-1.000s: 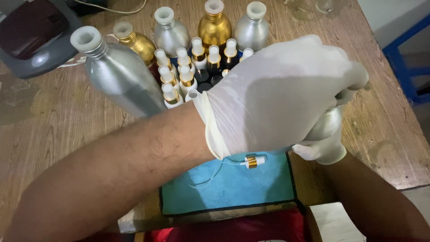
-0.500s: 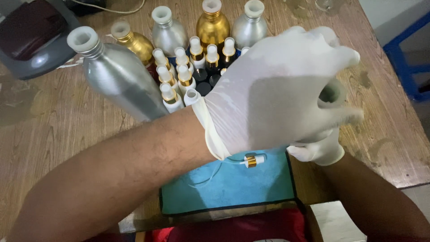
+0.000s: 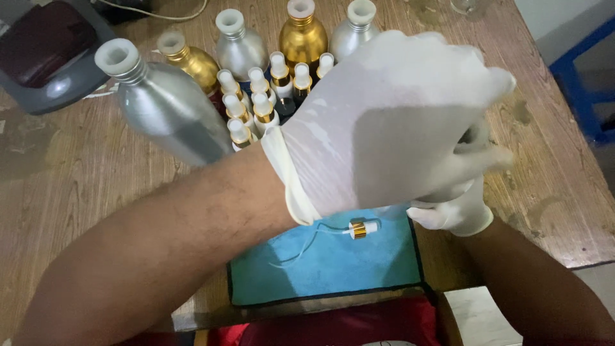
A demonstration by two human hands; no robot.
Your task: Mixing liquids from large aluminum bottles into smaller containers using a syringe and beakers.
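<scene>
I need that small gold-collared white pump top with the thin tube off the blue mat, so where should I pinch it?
Probably pinch the gold collar of the pump top from above: it lies on its side, and the thin tube trailing left looks too limp.

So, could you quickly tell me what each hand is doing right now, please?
Left hand: gloved, curled over the right hand; grip cannot be told.
Right hand: gloved, mostly hidden; cannot be told.

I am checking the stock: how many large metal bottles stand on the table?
5. One big silver bottle at front left; behind it, in a row from left, a gold bottle, silver, gold, silver. The gloved hands could hide more.
</scene>
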